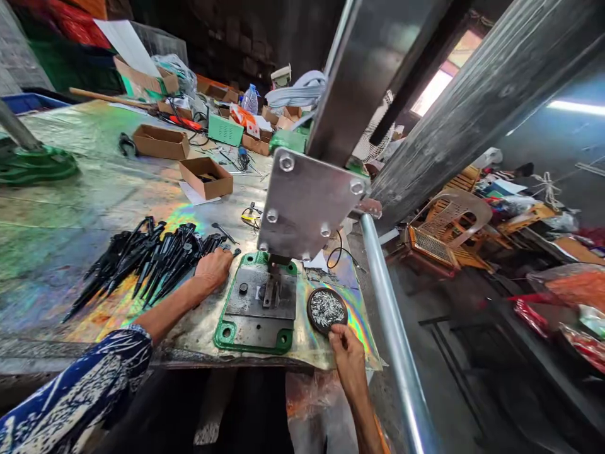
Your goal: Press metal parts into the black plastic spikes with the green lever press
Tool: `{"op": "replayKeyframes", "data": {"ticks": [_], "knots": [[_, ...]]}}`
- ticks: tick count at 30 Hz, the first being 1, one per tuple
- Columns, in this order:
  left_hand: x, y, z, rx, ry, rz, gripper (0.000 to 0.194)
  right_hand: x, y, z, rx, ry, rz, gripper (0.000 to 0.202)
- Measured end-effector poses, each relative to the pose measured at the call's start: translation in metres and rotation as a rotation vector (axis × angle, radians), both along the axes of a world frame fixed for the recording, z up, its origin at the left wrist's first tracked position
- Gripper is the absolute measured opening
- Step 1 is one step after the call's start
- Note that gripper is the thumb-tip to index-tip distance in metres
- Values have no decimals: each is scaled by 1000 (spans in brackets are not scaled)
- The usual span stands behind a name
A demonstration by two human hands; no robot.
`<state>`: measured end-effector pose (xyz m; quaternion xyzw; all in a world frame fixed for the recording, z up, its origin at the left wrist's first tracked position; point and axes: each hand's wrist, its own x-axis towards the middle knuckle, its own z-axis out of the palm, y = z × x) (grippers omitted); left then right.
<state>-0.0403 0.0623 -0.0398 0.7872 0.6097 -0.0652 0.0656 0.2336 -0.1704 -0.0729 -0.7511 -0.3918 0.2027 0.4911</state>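
Note:
My left hand (215, 268) is closed at the right edge of a pile of black plastic stakes (161, 261). A black end shows just past its fingers, but I cannot tell whether they grip it. On the other side, my right hand (347, 350) has thumb and fingers pinched at the near rim of a round dark dish (311, 313). Small silvery metal pieces (327, 308) fill that dish. Whatever the pinch holds, if anything, is too small to make out. Between my hands stands a hand press with a green base (220, 334) and a steel front plate (314, 205).
A long steel lever (392, 334) slopes down right of the dish. Open cardboard boxes (207, 178), a blue-handled tool (243, 157) and a green box (225, 130) lie farther back. Another green base (38, 165) stands at left. A chair (454, 217) is beyond the table.

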Motion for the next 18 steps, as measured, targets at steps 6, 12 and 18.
{"op": "replayKeyframes", "data": {"ticks": [6,12,18], "knots": [[-5,1,3,-39,39,-12,25,38,30,-19,-28,-236,40,21],[-21,-1,-4,-32,-44,83,27,43,39,-33,39,-414,86,20],[-29,-17,-15,25,-169,172,29,36,53,-20,70,-580,246,29]]}}
